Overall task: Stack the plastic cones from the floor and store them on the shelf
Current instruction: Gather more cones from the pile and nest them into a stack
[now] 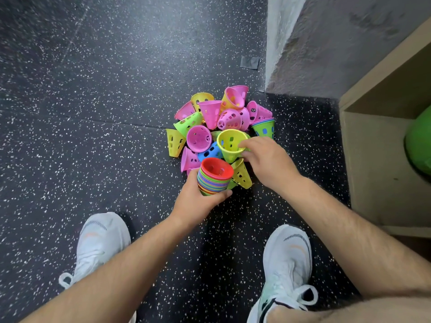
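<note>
A heap of loose perforated plastic cones [210, 120], pink, yellow, green and blue, lies on the black speckled floor. My left hand [200, 199] grips a nested stack of many-coloured cones [213, 179] with a red one on top, held just in front of the heap. My right hand [265, 162] pinches the rim of a yellow-green cone [229, 142], its wide mouth facing up, above the heap. A second short stack of cones [263, 128], green at the bottom, stands at the heap's right edge.
A wooden shelf unit [377, 164] stands on the right, with a green object [418, 143] inside its compartment. A grey wall corner [303, 54] rises behind the heap. My two white shoes [102, 241] [286, 259] stand on the floor near the bottom.
</note>
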Tool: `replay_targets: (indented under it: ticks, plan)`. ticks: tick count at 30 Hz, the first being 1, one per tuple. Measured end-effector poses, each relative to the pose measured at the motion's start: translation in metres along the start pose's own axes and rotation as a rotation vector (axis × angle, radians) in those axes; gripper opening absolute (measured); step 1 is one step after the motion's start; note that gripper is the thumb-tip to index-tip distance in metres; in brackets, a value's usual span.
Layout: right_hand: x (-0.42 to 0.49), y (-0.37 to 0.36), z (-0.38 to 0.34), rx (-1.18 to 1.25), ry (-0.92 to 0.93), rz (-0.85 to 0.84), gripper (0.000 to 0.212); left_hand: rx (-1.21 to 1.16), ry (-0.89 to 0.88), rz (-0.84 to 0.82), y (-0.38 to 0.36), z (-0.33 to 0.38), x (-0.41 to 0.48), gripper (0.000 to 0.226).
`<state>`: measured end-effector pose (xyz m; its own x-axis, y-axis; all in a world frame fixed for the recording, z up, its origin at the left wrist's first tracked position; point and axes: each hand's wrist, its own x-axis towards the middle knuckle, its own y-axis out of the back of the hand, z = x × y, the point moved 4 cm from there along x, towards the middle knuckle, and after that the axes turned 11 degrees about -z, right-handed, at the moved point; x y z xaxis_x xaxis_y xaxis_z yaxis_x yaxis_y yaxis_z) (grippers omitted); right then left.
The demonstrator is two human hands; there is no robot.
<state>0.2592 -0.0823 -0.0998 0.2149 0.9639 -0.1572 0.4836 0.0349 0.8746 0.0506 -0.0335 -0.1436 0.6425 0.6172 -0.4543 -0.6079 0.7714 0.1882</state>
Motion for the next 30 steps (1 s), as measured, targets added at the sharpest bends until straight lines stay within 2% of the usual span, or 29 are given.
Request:
replay_targets:
  ticks: [3, 7, 14, 16, 21, 25, 27, 30]
  plan:
    - [-0.004, 0.013, 0.0, 0.087, -0.02, 0.041, 0.028, 0.006, -0.005, -0.005, 0.0, 0.002, -0.001, 0.069]
    - [-0.017, 0.028, -0.009, 0.299, 0.003, 0.084, 0.021, 0.021, -0.012, -0.008, -0.004, 0.004, -0.002, 0.073]
    - [-0.032, 0.033, 0.003, 0.327, 0.0, 0.216, 0.025, 0.068, -0.028, -0.039, -0.016, 0.01, -0.004, 0.068]
    - [-0.034, 0.03, 0.001, 0.333, 0.025, 0.177, 0.025, 0.068, -0.031, -0.039, -0.021, 0.014, -0.004, 0.065]
    - [-0.04, 0.011, -0.014, 0.285, 0.129, -0.054, 0.031, -0.014, -0.067, -0.023, -0.027, 0.022, -0.002, 0.054]
    - [-0.04, 0.0, -0.014, 0.427, 0.055, -0.212, 0.038, -0.025, -0.057, -0.005, -0.02, 0.014, -0.004, 0.06]
    - [-0.035, -0.003, -0.007, 0.435, 0.002, -0.212, 0.039, -0.033, -0.047, -0.008, -0.018, 0.01, -0.006, 0.06]
    - [-0.026, -0.011, 0.005, 0.227, -0.012, -0.189, 0.041, -0.041, -0.042, -0.015, -0.017, 0.005, -0.007, 0.062]
